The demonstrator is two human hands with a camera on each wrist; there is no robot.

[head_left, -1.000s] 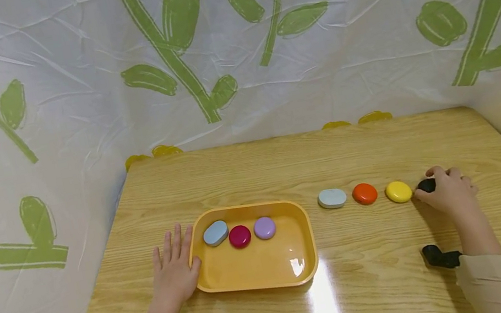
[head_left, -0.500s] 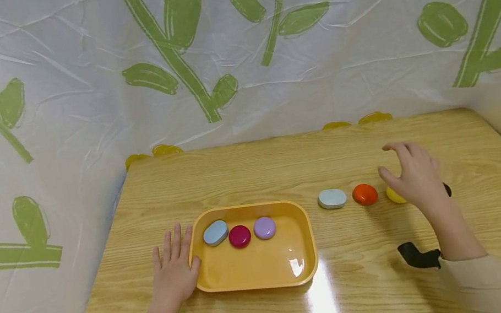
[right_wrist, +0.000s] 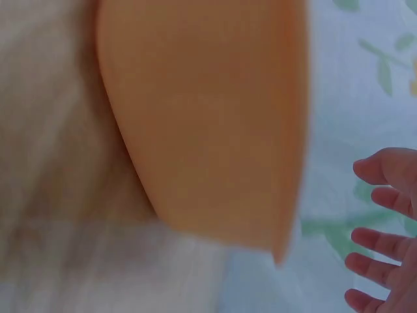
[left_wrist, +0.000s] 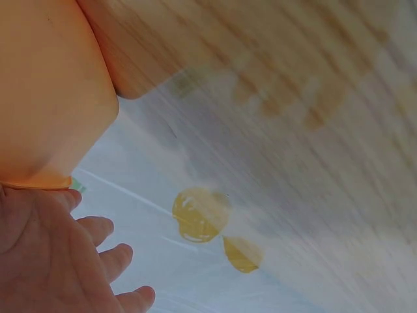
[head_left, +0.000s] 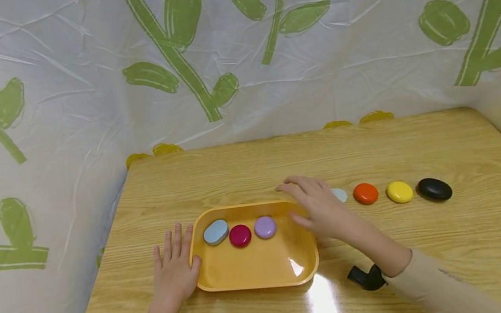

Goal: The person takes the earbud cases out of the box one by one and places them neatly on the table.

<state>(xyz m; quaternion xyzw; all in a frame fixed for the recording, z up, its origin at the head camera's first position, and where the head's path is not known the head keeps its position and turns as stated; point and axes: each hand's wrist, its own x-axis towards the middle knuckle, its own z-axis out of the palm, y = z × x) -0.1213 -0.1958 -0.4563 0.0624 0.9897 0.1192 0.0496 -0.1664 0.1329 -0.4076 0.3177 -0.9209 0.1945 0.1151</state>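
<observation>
My left hand (head_left: 176, 277) lies with straight, spread fingers against the left side of an orange-yellow tray (head_left: 258, 285); its thumb is at the rim. Over the tray's right rim hovers my right hand (head_left: 321, 210), fingers loosely bent and nothing between them. Inside the tray sit a light blue oval piece (head_left: 216, 233), a dark red round piece (head_left: 240, 236) and a lilac round piece (head_left: 265, 227). In the right wrist view the fingers (right_wrist: 381, 244) are spread apart, beside the tray wall (right_wrist: 202, 117).
Right of the tray, a row runs along the wooden table (head_left: 449, 255): a pale grey-blue piece (head_left: 340, 195) partly behind my right hand, an orange-red one (head_left: 365, 194), a yellow one (head_left: 400, 191) and a black oval one (head_left: 434, 189). A flower-patterned sheet (head_left: 269, 91) surrounds the table.
My right hand has let go of the black oval piece and swung left, past the row, to the tray's right rim. The left hand stays at the tray.
</observation>
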